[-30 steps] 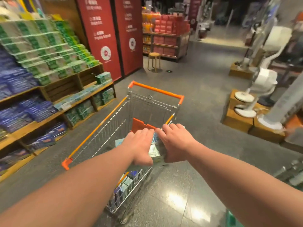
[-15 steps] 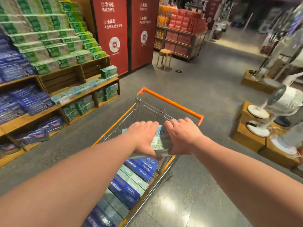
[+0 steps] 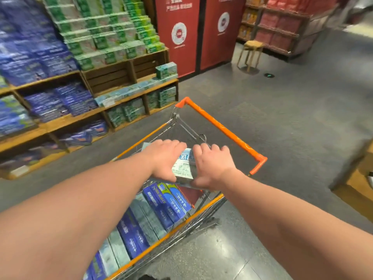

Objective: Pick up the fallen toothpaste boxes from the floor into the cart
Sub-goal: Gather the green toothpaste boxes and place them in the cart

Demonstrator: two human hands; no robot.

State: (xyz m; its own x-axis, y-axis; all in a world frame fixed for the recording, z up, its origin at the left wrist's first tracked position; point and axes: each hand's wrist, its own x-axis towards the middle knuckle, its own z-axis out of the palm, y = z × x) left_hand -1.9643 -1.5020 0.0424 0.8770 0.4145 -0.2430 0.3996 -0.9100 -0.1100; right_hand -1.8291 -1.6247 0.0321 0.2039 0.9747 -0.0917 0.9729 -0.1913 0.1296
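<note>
Left hand (image 3: 163, 158) and right hand (image 3: 212, 165) grip pale toothpaste boxes (image 3: 182, 171) over cart (image 3: 222, 126), blue boxes (image 3: 159, 201) packed inside. Shelf (image 3: 70, 118) left, stool (image 3: 252, 45) ahead. Label print too blurred to read.

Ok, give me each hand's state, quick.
Left hand: holding the left end of the toothpaste boxes above the cart.
Right hand: holding the right end of the same boxes.

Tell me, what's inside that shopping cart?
In the cart lie blue toothpaste boxes and pale green ones, packed side by side. The left hand and right hand hold another box above, hiding what lies beneath. The left forearm covers more.
</note>
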